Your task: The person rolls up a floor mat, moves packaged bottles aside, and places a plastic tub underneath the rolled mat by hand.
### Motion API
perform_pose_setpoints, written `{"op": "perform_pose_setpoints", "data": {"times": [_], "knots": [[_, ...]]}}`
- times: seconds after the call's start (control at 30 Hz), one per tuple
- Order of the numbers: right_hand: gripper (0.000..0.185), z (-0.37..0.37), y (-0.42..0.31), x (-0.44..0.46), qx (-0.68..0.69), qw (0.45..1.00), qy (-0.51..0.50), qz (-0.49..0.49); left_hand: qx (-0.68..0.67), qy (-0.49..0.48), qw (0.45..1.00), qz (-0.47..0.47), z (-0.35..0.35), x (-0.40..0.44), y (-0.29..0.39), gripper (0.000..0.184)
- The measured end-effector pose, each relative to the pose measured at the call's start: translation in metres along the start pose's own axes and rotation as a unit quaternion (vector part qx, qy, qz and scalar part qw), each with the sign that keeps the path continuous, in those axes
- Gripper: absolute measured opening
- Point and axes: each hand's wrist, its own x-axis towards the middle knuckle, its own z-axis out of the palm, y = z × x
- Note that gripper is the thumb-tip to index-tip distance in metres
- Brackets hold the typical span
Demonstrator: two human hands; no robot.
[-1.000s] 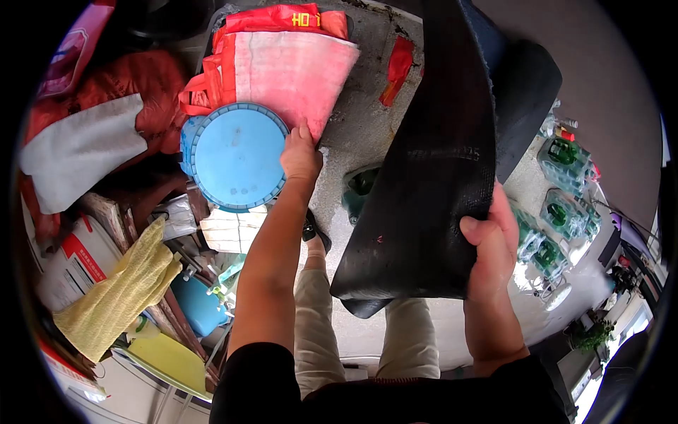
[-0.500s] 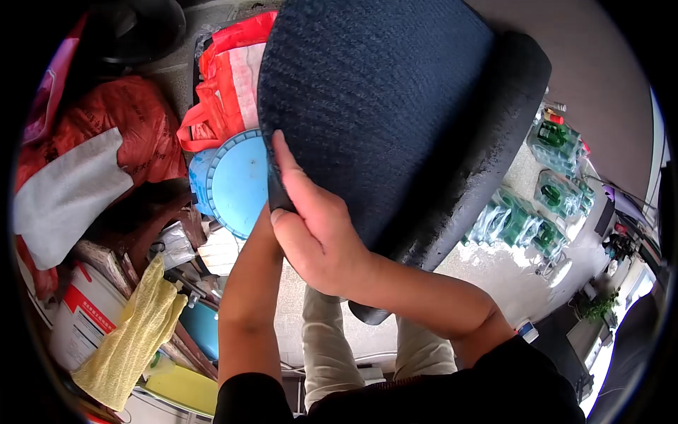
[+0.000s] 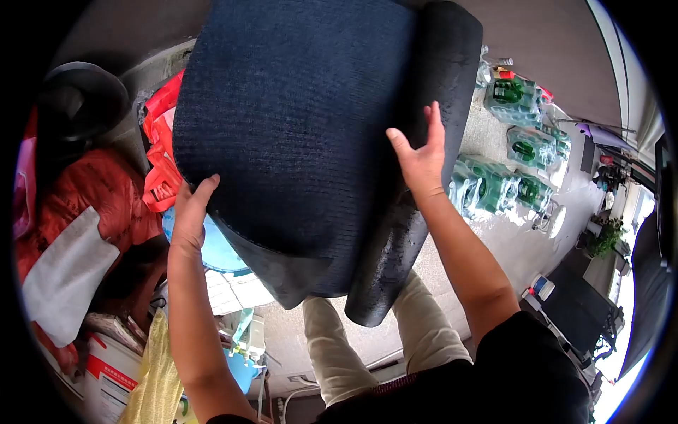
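A dark blue-black ribbed mat (image 3: 289,120) hangs in front of me, partly unrolled, with the rest of it in a thick black roll (image 3: 388,261) along its right side. My left hand (image 3: 191,212) grips the mat's left edge, thumb on the ribbed face and the other fingers hidden behind. The mat's lower corner folds over and shows a smooth grey-black underside. Over the roll is my right hand (image 3: 424,159), its thumb and fingers spread and holding nothing. Whether its palm touches the roll I cannot tell.
Shrink-wrapped packs of green-labelled bottles (image 3: 487,184) stand on the floor at right. To the left are a red bag (image 3: 162,162), a blue lid (image 3: 222,247), a red plastic sack (image 3: 106,184) with a white cloth (image 3: 67,275), and a yellow cloth (image 3: 150,378).
My right hand has left the mat's left edge and moved right, opening over the roll. The mat has shifted left in view and spreads wider. My left hand now shows at its left edge.
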Motion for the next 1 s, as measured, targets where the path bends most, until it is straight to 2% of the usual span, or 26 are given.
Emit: {"op": "perform_pose_setpoints", "data": {"times": [0.03, 0.07, 0.1, 0.13, 0.17, 0.2, 0.23, 0.27, 0.33, 0.4, 0.43, 0.47, 0.53, 0.57, 0.6, 0.67, 0.7, 0.77, 0.8, 0.83, 0.87, 0.9, 0.93, 0.97, 1.0], "knots": [[0.096, -0.010, 0.059, 0.012, -0.003, 0.998, 0.050, 0.045, 0.003, -0.002, 1.000, -0.002, 0.005, -0.001, 0.004, 0.055], [0.103, -0.026, 0.101, 0.019, -0.082, 0.993, 0.061, 0.053, -0.059, 0.021, 0.998, -0.003, 0.011, -0.005, 0.009, 0.051], [0.109, -0.040, 0.108, 0.021, -0.109, 0.991, 0.028, 0.077, -0.119, 0.046, 0.992, -0.001, 0.015, -0.006, 0.014, 0.047], [0.112, -0.046, 0.125, 0.018, -0.153, 0.976, 0.008, 0.157, -0.112, 0.046, 0.993, -0.002, 0.020, -0.006, 0.011, 0.047], [0.111, -0.052, 0.143, 0.013, -0.007, 0.963, -0.033, 0.269, -0.018, 0.104, 0.993, 0.054, 0.027, -0.005, 0.005, 0.044], [0.111, -0.058, 0.150, 0.009, 0.139, 0.916, -0.070, 0.369, 0.074, 0.159, 0.978, 0.112, 0.032, -0.006, 0.003, 0.041], [0.105, -0.066, 0.161, 0.000, 0.274, 0.845, -0.159, 0.431, 0.108, 0.172, 0.970, 0.133, 0.038, -0.016, 0.007, 0.039], [0.100, -0.058, 0.209, -0.017, 0.353, 0.824, -0.199, 0.395, 0.113, 0.168, 0.969, 0.139, 0.048, -0.027, 0.012, 0.039], [0.098, -0.058, 0.221, -0.043, 0.434, 0.719, -0.275, 0.468, 0.192, 0.161, 0.945, 0.208, 0.058, -0.049, 0.018, 0.042], [0.107, -0.060, 0.197, -0.062, 0.443, 0.682, -0.274, 0.513, 0.212, 0.139, 0.941, 0.223, 0.066, -0.068, 0.019, 0.040], [0.098, -0.058, 0.201, -0.069, 0.438, 0.704, -0.256, 0.497, 0.201, 0.137, 0.941, 0.236, 0.073, -0.079, 0.024, 0.038], [0.098, -0.054, 0.205, -0.071, 0.449, 0.701, -0.254, 0.493, 0.189, 0.134, 0.939, 0.254, 0.080, -0.089, 0.031, 0.036], [0.084, -0.052, 0.184, -0.067, 0.430, 0.763, -0.157, 0.457, 0.176, 0.123, 0.941, 0.260, 0.087, -0.103, 0.041, 0.033], [0.076, -0.058, 0.168, -0.066, 0.425, 0.766, -0.105, 0.471, 0.158, 0.114, 0.947, 0.254, 0.091, -0.115, 0.046, 0.029], [0.076, -0.060, 0.155, -0.064, 0.430, 0.765, -0.102, 0.469, 0.159, 0.113, 0.946, 0.260, 0.093, -0.124, 0.052, 0.029], [0.072, -0.066, 0.138, -0.064, 0.348, 0.810, -0.081, 0.466, 0.100, 0.095, 0.961, 0.241, 0.094, -0.148, 0.067, 0.025], [0.072, -0.063, 0.139, -0.065, 0.353, 0.809, -0.079, 0.464, 0.078, 0.096, 0.964, 0.236, 0.094, -0.161, 0.071, 0.022], [0.043, -0.053, 0.144, -0.067, 0.400, 0.804, 0.079, 0.433, 0.110, 0.071, 0.959, 0.251, 0.089, -0.187, 0.078, 0.024], [0.032, -0.078, 0.133, -0.050, 0.497, 0.754, 0.111, 0.416, 0.137, 0.045, 0.956, 0.256, 0.090, -0.197, 0.081, 0.026], [0.040, -0.109, 0.119, -0.025, 0.587, 0.693, 0.142, 0.394, 0.149, 0.039, 0.951, 0.268, 0.095, -0.207, 0.087, 0.021], [0.039, -0.108, 0.102, -0.013, 0.446, 0.836, 0.078, 0.311, 0.151, 0.025, 0.952, 0.266, 0.099, -0.215, 0.088, 0.021], [0.037, -0.100, 0.093, -0.004, 0.340, 0.885, 0.008, 0.319, 0.140, 0.039, 0.956, 0.256, 0.095, -0.215, 0.088, 0.021], [0.029, -0.097, 0.112, 0.010, 0.314, 0.896, -0.017, 0.312, 0.122, 0.073, 0.956, 0.255, 0.095, -0.217, 0.087, 0.021], [0.032, -0.102, 0.116, 0.014, 0.313, 0.893, 0.034, 0.320, 0.131, 0.084, 0.958, 0.243, 0.093, -0.220, 0.090, 0.022], [0.044, -0.108, 0.112, 0.022, 0.310, 0.889, 0.085, 0.325, 0.127, 0.086, 0.956, 0.251, 0.093, -0.219, 0.092, 0.022]]}}
